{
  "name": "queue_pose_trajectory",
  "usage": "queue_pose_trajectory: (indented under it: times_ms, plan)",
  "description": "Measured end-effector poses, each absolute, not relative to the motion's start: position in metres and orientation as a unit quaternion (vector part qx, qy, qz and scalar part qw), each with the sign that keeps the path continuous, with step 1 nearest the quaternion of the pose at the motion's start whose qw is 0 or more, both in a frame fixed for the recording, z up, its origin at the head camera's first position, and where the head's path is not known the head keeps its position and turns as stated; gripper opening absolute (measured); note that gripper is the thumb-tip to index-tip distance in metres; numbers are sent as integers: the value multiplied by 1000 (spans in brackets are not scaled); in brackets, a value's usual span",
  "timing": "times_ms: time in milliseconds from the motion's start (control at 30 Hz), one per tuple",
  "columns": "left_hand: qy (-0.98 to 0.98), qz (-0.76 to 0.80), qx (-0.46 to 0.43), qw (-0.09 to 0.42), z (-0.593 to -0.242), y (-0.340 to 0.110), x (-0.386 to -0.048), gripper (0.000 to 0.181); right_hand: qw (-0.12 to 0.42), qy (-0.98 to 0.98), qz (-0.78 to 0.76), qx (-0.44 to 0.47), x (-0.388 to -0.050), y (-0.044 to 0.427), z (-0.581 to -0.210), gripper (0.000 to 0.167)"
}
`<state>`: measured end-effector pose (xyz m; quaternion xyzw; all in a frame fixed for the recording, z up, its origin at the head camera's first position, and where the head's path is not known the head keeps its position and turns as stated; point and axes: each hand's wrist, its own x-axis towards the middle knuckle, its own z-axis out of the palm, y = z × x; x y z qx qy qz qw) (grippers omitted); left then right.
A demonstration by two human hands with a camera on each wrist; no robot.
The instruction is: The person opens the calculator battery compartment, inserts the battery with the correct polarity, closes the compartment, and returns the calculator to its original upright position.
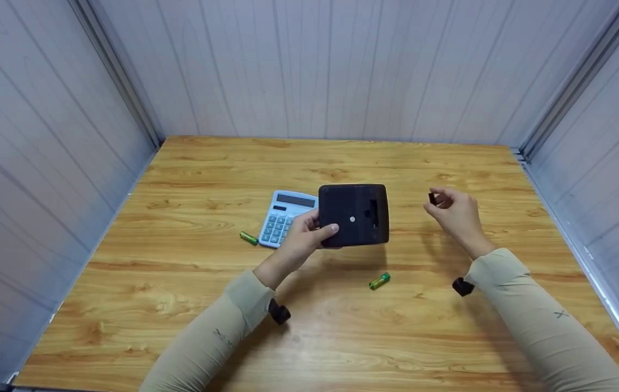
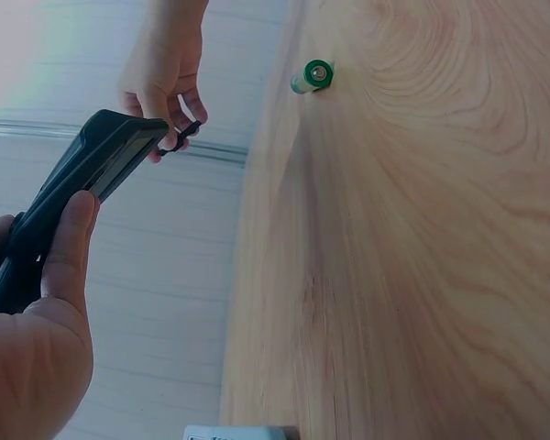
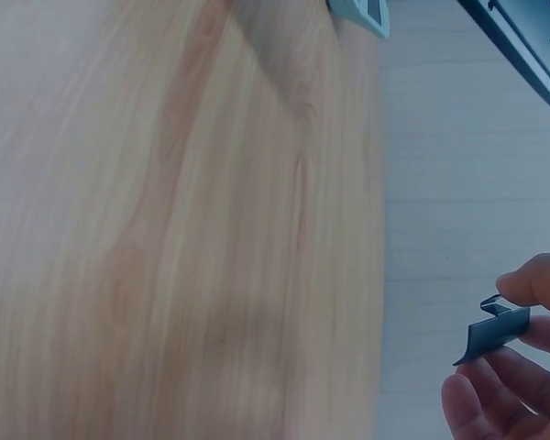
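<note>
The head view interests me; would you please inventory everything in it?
Table: one, wood-brown, centre
Calculator: one, light blue, on table
Batteries: two, green, on table
Device: one, black, held above table
Small piece: one, black, right of device
Walls: three, pale, behind and beside table
Corner strips: two, grey, between walls
Wrist cameras: two, black, low in view
Sleeves: two, beige, at bottom
Left hand: one, bare, gripping device
Right hand: one, bare, pinching small piece

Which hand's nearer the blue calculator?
Left. In the head view the left hand overlaps the right side of the blue calculator, holding a black device; the right hand is well off to the calculator's right, pinching a small black piece.
</note>
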<state>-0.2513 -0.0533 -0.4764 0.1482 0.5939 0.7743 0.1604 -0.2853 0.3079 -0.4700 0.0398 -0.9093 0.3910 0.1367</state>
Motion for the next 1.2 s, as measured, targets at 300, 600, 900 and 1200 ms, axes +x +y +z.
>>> queue_pose_trajectory:
  times_ms: [300, 600, 900, 1200]
  plan:
    - [602, 768, 154, 155, -477, -53, -252, 38, 116, -921, 369, 45, -286, 315, -478, 38]
    - [592, 777, 152, 153, -477, -54, -253, 37, 57, -929, 364, 21, -284, 323, -481, 41]
    - [594, 775, 150, 157, -477, -55, -254, 37, 28, -934, 354, 26, -285, 334, -485, 42]
    - [588, 780, 144, 157, -478, -55, -254, 37, 10, -935, 353, 26, -287, 343, -491, 43]
